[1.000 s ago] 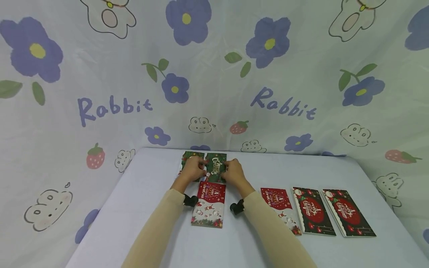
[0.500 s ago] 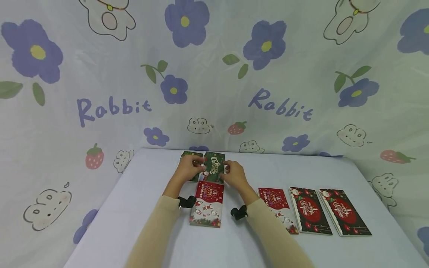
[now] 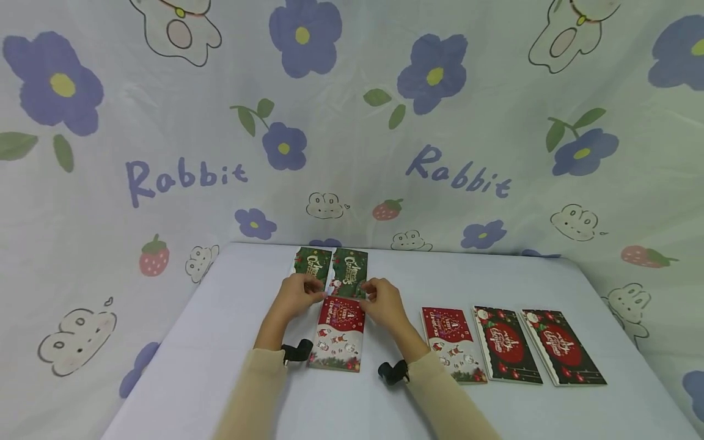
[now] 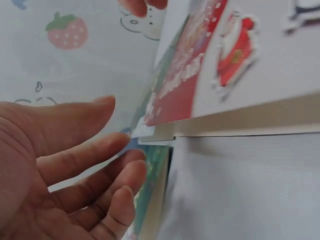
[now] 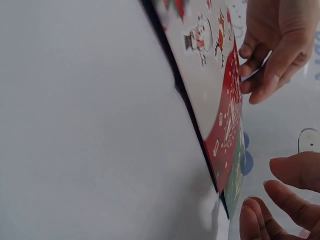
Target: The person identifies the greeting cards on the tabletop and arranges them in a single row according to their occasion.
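Observation:
Two green Christmas notebooks, a left one (image 3: 315, 263) and a right one (image 3: 350, 269), lie side by side at the back of the table. Directly in front of the right one is a red-and-white Christmas notebook (image 3: 338, 342). My left hand (image 3: 295, 296) hovers by its back left corner, partly covering the left green notebook; in the left wrist view the thumb and fingers are apart with nothing between them. By its back right corner is my right hand (image 3: 385, 304), fingers loosely bent and holding nothing in the right wrist view. Whether fingertips touch the covers is unclear.
On the right of the white table (image 3: 209, 391) lie another red-and-white notebook (image 3: 453, 345) and two dark notebooks with red circles, one (image 3: 507, 343) beside the other (image 3: 563, 347). A patterned curtain (image 3: 352, 122) hangs behind the table.
Both hands have come away from the right green notebook's sides and moved nearer the front, to the red-and-white notebook's back corners. The left green notebook is now more exposed.

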